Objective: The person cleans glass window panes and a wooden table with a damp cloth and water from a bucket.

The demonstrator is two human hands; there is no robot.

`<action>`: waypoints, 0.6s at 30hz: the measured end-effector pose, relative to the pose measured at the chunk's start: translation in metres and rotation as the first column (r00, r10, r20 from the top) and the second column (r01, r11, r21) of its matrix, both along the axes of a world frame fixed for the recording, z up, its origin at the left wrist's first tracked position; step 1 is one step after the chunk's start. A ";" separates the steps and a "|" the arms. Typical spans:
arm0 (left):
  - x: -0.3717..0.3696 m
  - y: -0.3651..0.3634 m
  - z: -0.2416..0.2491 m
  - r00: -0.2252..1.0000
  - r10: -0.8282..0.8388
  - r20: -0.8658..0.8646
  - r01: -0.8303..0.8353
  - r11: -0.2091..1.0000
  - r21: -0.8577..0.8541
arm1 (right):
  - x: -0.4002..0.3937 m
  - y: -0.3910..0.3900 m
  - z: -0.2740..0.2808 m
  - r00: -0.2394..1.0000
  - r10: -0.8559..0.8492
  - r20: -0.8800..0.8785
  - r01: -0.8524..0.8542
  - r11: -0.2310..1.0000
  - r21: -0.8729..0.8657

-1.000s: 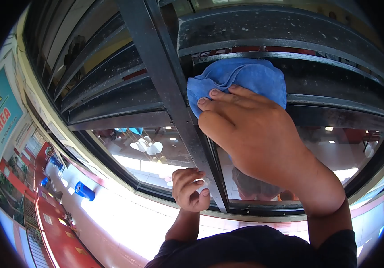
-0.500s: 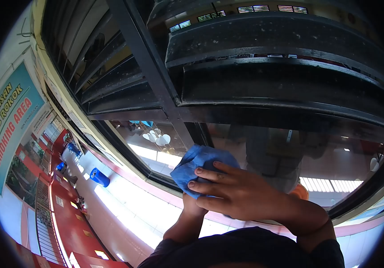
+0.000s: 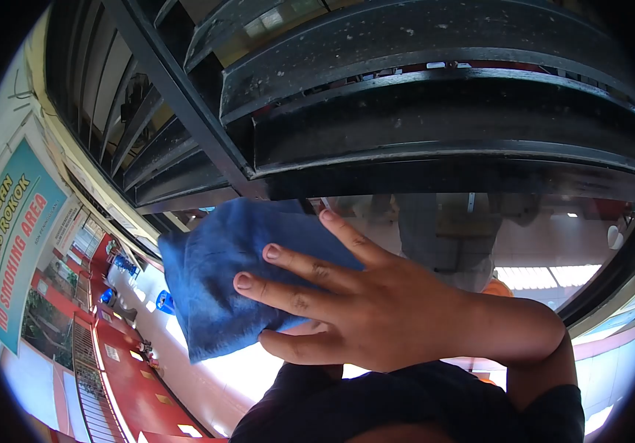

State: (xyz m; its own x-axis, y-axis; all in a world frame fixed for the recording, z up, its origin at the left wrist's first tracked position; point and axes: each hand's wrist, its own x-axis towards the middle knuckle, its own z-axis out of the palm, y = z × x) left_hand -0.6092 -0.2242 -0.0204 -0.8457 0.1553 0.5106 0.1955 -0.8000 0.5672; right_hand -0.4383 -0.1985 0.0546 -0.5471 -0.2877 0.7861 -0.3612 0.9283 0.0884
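Note:
A folded blue cloth (image 3: pixel 218 277) is spread in front of my chest, below the dark window frame. My right hand (image 3: pixel 376 306) lies over the cloth's right side with its fingers stretched out and apart. Only a small patch of my left hand (image 3: pixel 308 328) shows between the right fingers; the rest is hidden behind the right hand and the cloth, so its grip cannot be made out. Behind the cloth, the lower glass pane (image 3: pixel 435 244) reflects a figure and a bright floor.
Dark, speckled louvre slats (image 3: pixel 435 118) fill the top, crossed by a black frame post (image 3: pixel 177 88). At the left hangs a teal no-smoking sign (image 3: pixel 18 236). A blue bin (image 3: pixel 164 301) stands on the walkway beside a red wall (image 3: pixel 136 376).
The cloth has come closer and now looks larger and more opened out. My right hand's fingers have spread wider, and my left forearm has dropped mostly out of sight. The view has shifted slightly.

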 end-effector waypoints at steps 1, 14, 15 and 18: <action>-0.003 0.009 0.010 0.996 0.085 -0.009 -0.084 0.994 0.063 | 0.007 0.000 0.002 0.997 -0.053 -0.048 0.053 0.999 -0.005; -0.001 0.035 0.089 0.020 0.331 -0.943 -0.829 0.533 0.170 | 0.206 0.079 0.041 0.610 -0.661 -0.436 0.743 0.669 0.025; -0.002 0.036 0.085 0.030 0.307 -0.951 -0.834 0.532 0.145 | 0.214 0.088 0.040 0.568 -0.668 -0.480 0.768 0.640 0.019; -0.003 0.027 0.090 0.079 0.221 -0.972 -0.832 0.552 0.058 | 0.224 0.119 0.040 0.455 -0.687 -0.566 0.865 0.493 0.097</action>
